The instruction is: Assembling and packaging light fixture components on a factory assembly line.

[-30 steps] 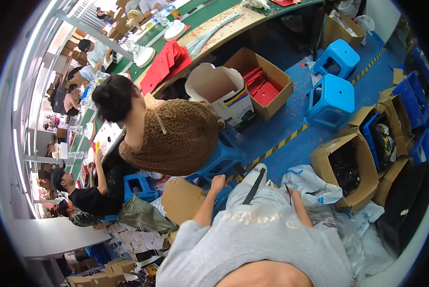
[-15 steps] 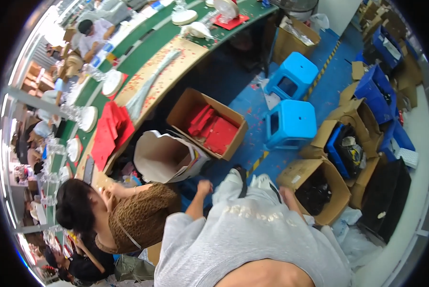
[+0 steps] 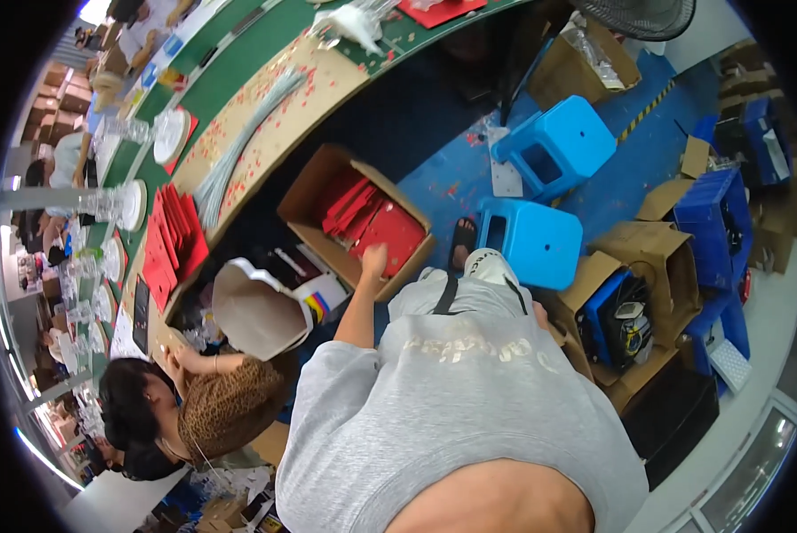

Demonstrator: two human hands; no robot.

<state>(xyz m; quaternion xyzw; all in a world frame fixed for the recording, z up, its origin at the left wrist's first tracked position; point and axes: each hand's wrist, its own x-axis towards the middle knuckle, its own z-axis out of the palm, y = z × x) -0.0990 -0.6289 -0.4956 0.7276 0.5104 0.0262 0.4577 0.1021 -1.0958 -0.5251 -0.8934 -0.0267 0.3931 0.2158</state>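
My left hand [image 3: 374, 258] hangs with its fingers curled in, and I see nothing in it. It appears in front of the near side of a cardboard box [image 3: 302, 209], which holds folded red pieces [image 3: 389, 238]; whether it touches them I cannot tell. Only a sliver of my right hand [image 3: 540, 315] shows beside my grey trousers, near an open cardboard box with a blue bin [image 3: 601, 322] inside. Its fingers are hidden. Two blue plastic stools, the nearer one [image 3: 540, 244] and the farther one [image 3: 565, 142], stand just ahead.
To the left runs a curved worktable [image 3: 323, 82] with a bundle of pale strands [image 3: 243, 147] and red pieces [image 3: 172, 244]. A seated person [image 3: 229, 409] works there beside a white open sack [image 3: 256, 311]. Blue crates [image 3: 713, 209] and cartons line the right; a fan [image 3: 642, 18] stands ahead.
I have moved forward, so the box of red pieces and the stools are closer. My left hand has swung forward to in front of the box. The right hand is more hidden.
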